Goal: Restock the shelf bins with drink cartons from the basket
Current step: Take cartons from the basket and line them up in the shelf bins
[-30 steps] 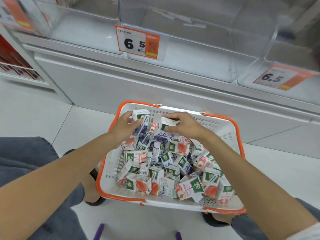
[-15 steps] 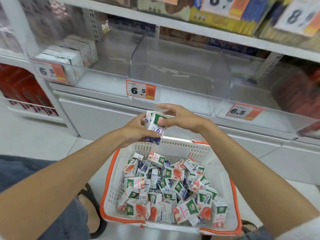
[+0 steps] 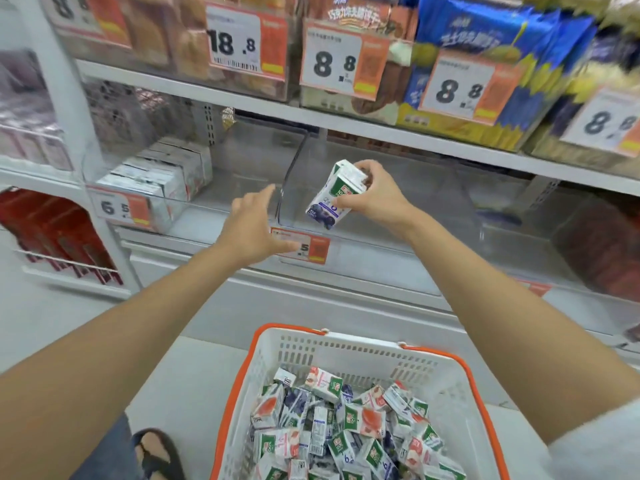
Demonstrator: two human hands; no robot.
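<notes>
My right hand is gripping a drink carton by its flat sides at the mouth of the clear bin. My left hand is reaching out open and empty. I'm judging the carton light, boxy and easily dented.

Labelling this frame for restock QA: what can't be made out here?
Head view only.
Orange-and-white price tag on the middle clear bin: left part hidden by the open left hand.
Purple-and-green drink carton held by the right hand: print blurred, part covered by that hand.
White basket with orange rim: near end cut off by the bottom edge, so carton count unknown.
White cartons in the left bin: blurred, flavour unreadable.
</notes>
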